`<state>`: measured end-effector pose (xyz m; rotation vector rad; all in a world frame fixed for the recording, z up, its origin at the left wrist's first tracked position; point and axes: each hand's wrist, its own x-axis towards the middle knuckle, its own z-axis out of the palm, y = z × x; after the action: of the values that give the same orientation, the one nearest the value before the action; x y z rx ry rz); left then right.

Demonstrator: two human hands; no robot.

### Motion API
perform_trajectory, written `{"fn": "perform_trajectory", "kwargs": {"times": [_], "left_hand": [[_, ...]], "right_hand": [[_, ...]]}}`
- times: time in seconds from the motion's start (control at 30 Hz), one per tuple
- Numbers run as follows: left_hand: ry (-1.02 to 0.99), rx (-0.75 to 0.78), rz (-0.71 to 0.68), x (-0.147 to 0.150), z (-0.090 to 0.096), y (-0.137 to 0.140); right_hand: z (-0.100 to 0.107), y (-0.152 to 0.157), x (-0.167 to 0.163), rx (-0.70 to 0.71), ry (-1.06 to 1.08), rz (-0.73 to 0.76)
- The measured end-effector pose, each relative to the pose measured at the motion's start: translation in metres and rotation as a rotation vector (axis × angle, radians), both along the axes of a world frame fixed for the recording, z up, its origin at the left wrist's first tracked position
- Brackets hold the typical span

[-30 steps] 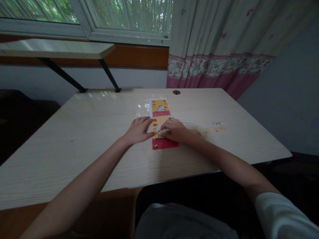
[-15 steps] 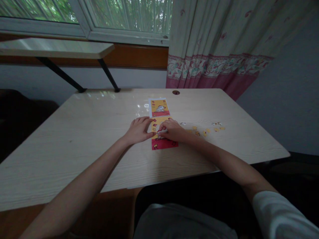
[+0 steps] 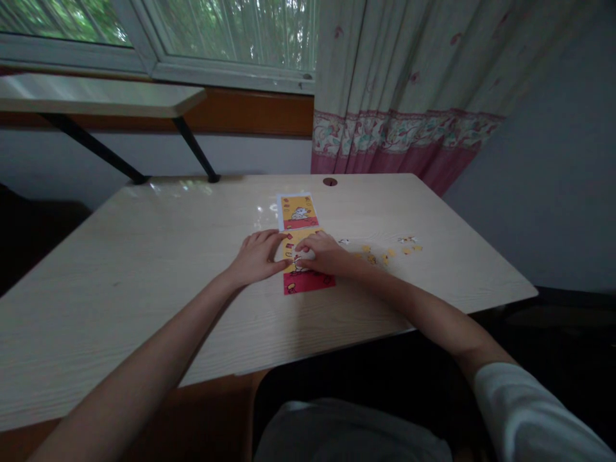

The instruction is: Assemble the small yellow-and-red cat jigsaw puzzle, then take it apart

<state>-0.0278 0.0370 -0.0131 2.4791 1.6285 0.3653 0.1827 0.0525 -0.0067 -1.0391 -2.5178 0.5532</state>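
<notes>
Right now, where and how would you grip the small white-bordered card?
Perhaps pinch the card by its far edge, from the far side: it lies flat, and its near edge borders the larger picture, where the left hand and right hand are.

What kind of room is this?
Probably a room in a home, maybe a study corner: a desk stands by a window, with a flowered curtain beside it.
</notes>
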Motion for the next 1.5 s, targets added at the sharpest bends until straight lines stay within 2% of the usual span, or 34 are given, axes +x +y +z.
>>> {"fn": "perform_trajectory", "kwargs": {"times": [0.17,0.33,0.5,0.6,0.73,0.8,0.87,0.93,1.0,1.2,1.37,1.5], "left_hand": [[0.012,-0.008,0.001,0.001,0.003,-0.001],[0.011,-0.015,-0.001,0.001,0.004,-0.002],[0.0,-0.001,-0.012,0.0,0.002,-0.001],[-0.007,0.004,-0.016,0.0,0.001,-0.001],[0.002,0.005,-0.02,0.0,0.001,-0.001],[0.009,0.004,-0.019,0.0,0.001,0.0],[0.009,0.008,-0.018,-0.001,0.0,0.0],[0.005,0.012,-0.017,-0.001,0.0,0.0],[0.005,0.014,-0.02,-0.001,0.0,-0.001],[0.019,-0.003,-0.016,0.0,0.002,-0.001],[0.015,-0.018,-0.019,0.0,0.003,-0.002],[0.017,-0.002,-0.024,-0.001,0.002,-0.002]], "right_hand": [[0.002,-0.002,0.001,0.035,-0.017,0.034],[0.0,-0.002,0.0,0.012,0.087,0.05],[0.008,0.001,0.003,-0.079,0.184,0.033],[0.022,0.011,0.023,-0.11,0.239,-0.065],[0.037,0.032,0.072,-0.106,0.248,-0.232],[0.037,0.041,0.096,-0.099,0.216,-0.326],[0.032,0.048,0.113,-0.157,0.162,-0.376],[0.025,0.052,0.122,-0.198,0.089,-0.427],[0.02,0.055,0.126,-0.176,0.017,-0.456],[0.019,0.052,0.117,0.081,-0.118,-0.328],[0.023,0.041,0.101,0.041,-0.204,-0.093],[0.021,0.039,0.095,0.008,-0.219,-0.011]]}}
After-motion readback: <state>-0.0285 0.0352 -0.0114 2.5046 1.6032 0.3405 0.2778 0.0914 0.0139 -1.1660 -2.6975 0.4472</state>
